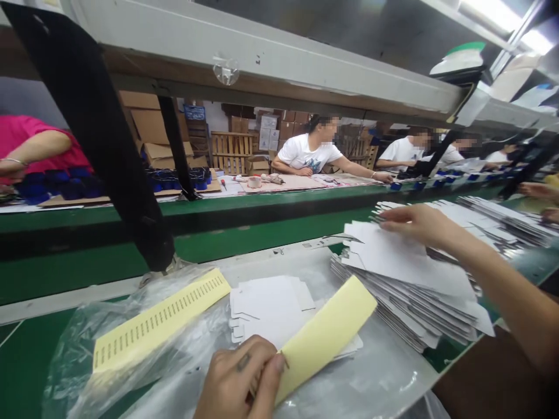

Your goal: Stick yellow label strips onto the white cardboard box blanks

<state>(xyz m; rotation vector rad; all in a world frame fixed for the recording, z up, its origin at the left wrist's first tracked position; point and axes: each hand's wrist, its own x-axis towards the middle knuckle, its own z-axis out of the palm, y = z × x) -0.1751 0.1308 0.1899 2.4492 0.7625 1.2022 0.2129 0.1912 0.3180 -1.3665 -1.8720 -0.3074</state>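
My left hand (244,378), low in the middle of the view, pinches a yellow paper strip (327,331) between thumb and fingers. The strip's visible face looks blank. Beneath it lies a small group of flat white cartons (271,302) with cut tabs. At the right, my right hand (419,224) reaches over a stack of flat white cartons (406,297). Its fingers are bent at the far edge of the top carton (384,250) and seem to grip it; the fingertips are partly hidden. Left of my left hand rests a second yellow strip (161,320) with a row of small printed marks.
Clear plastic film (109,349) covers part of the bench. More flat cartons (493,221) lie farther right. Beyond runs a green conveyor belt (244,227). Black posts (100,134) and a shelf beam (279,58) stand before me. Several co-workers (310,151) sit across the belt.
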